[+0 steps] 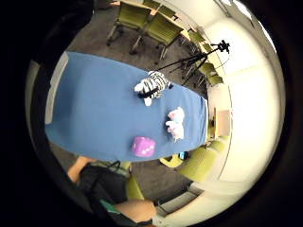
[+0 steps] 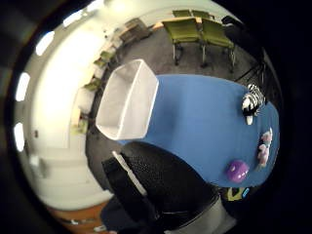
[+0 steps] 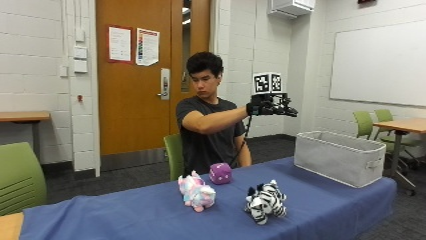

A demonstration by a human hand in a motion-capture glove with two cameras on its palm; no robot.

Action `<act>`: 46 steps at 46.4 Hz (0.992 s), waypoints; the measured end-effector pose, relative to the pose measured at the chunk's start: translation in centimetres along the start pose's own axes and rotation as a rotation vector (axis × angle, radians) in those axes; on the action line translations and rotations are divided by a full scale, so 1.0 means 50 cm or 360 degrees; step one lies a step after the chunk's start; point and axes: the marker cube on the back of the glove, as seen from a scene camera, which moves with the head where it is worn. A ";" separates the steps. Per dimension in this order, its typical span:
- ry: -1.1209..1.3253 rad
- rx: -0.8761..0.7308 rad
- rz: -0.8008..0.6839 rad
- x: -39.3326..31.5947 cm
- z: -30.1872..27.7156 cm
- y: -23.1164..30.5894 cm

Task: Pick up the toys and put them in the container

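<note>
In the outside view a black-and-white zebra plush [image 3: 266, 201] stands near the front edge of the blue table [image 3: 133, 215]. A pink plush [image 3: 196, 192] is just to its left, and a purple die [image 3: 220, 173] lies behind them. The grey fabric container [image 3: 339, 157] stands at the table's right end. My gloved right hand [image 3: 269, 106] is raised high above the table, between the toys and the container, fingers relaxed and holding nothing. The palm views look down from that height on the zebra [image 1: 152, 86], pink plush [image 1: 175, 123], die [image 1: 143, 146] and the container [image 2: 127, 100], which has nothing visible in it.
The person sits behind the table's far edge. A green chair [image 3: 20, 177] stands at the left, and more green chairs and a wooden table [image 3: 406, 125] at the right. A camera tripod [image 1: 199, 59] stands on the floor beyond the zebra's side.
</note>
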 end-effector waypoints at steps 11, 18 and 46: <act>-0.0006 -0.0008 0.0027 0.014 0.002 0.007; 0.0010 -0.0016 0.0029 0.029 0.006 0.017; -0.0025 -0.0278 0.0231 0.308 0.354 0.279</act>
